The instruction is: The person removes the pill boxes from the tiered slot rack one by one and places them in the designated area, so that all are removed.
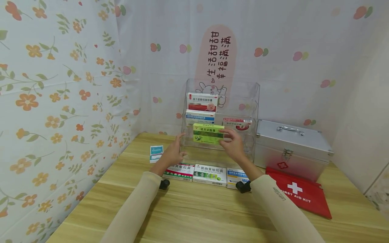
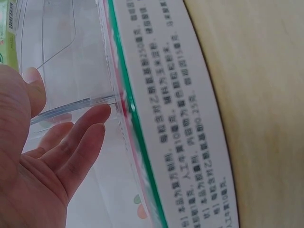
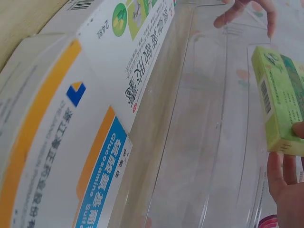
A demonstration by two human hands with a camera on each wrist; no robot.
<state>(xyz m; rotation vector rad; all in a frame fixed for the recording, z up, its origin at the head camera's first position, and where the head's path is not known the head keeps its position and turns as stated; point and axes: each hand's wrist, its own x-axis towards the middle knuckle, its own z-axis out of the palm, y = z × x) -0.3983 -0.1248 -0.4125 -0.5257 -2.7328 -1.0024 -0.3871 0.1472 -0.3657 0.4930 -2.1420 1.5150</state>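
My right hand point(image 1: 233, 143) pinches the right end of a yellow-green medicine box point(image 1: 208, 134) between thumb and fingers. The box is upright in front of a clear stepped display rack point(image 1: 218, 153), at its lower tiers. In the right wrist view, the fingers point(image 3: 289, 190) are at the lower end of the green box point(image 3: 280, 99). My left hand point(image 1: 174, 152) is at the rack's left edge, fingers loosely extended and thumb apart. From the left wrist, its fingertips point(image 2: 102, 111) show right at a clear panel edge, holding no box.
On the rack stand a red-and-white box point(image 1: 202, 102), a blue-and-white box point(image 1: 200, 117) and another red-and-white box point(image 1: 237, 125). Several boxes, including a green-and-white one point(image 1: 209, 174), lie before it. A sachet point(image 1: 156, 154), metal case point(image 1: 291, 145) and red first aid pouch point(image 1: 301, 192) flank the rack.
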